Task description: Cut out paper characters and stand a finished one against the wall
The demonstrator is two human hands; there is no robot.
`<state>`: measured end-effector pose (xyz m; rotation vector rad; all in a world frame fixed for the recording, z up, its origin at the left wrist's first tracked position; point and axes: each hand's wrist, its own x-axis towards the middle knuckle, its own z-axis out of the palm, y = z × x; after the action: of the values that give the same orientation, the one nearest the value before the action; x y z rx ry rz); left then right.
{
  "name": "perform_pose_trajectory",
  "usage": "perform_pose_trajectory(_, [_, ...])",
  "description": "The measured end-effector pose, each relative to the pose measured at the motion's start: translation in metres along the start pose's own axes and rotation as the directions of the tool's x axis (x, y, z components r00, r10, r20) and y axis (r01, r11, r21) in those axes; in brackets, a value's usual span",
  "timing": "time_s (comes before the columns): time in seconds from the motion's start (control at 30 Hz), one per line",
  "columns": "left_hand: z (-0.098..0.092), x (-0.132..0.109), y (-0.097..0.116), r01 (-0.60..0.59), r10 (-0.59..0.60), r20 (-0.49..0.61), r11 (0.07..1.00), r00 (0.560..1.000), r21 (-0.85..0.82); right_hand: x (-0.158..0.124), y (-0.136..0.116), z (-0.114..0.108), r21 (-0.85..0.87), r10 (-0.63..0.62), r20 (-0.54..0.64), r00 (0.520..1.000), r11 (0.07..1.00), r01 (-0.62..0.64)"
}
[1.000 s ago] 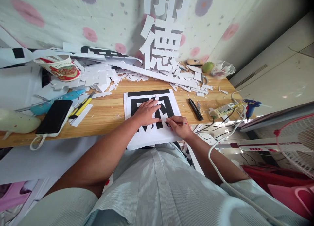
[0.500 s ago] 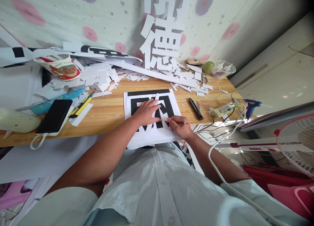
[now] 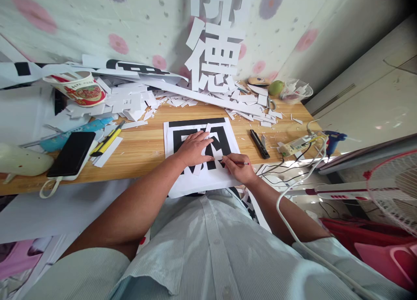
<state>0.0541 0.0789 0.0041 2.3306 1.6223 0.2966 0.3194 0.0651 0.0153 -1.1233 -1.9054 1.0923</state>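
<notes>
A white sheet (image 3: 182, 188) printed with a bold black character lies at the table's front edge, its lower part hanging over toward my shirt. My left hand (image 3: 195, 150) rests on it with fingers spread. Under that hand runs a narrow white strip (image 3: 207, 129), slanting across the print; its middle is hidden by the fingers. My right hand (image 3: 239, 167) pinches a thin dark-red pen (image 3: 241, 163), whose tip meets the print close to the left thumb. Right of the sheet lies a black utility knife (image 3: 259, 144).
White scraps (image 3: 130, 102) heap along the back, beside a paper noodle cup (image 3: 77, 89). At left lie a phone (image 3: 72, 154) and a yellow cutter (image 3: 109, 142). A power strip (image 3: 296, 145), a blue glue gun (image 3: 334, 141) and a hanging white cable (image 3: 283, 213) are at right.
Both hands and the pen stay almost in place on the sheet. The view has shifted very slightly.
</notes>
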Motion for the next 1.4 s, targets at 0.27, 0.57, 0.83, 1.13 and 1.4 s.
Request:
perform_pose_trajectory(0.27, [0.0018,-0.0001,-0.0011,-0.005,0.005,-0.013,1.000,1.000,0.008,-0.0002,0.0053,-0.0006,0.004,-0.024,-0.005,1.000,1.000,0.024])
perform_pose_trajectory(0.57, [0.0027,0.0005,-0.0016,-0.008,0.009,-0.021,1.000,1.000,0.012,-0.0020,0.0046,-0.0013,0.007,-0.015,-0.003,1.000,1.000,0.016])
perform_pose_trajectory(0.83, [0.0011,0.0005,0.0000,-0.009,0.009,-0.019,1.000,1.000,0.013,-0.0037,0.0076,-0.0019,0.002,-0.040,-0.019,0.999,0.999,0.040])
perform_pose_trajectory(1.13, [0.0002,0.0008,0.0003,-0.011,0.012,-0.014,1.000,1.000,0.015,-0.0060,0.0049,-0.0035,0.000,-0.049,-0.013,0.999,0.999,0.049])
perform_pose_trajectory(1.4, [0.0015,0.0012,-0.0008,-0.016,0.017,-0.017,1.000,1.000,0.024,-0.0090,0.0066,-0.0038,-0.004,-0.034,-0.012,0.999,0.999,0.034])
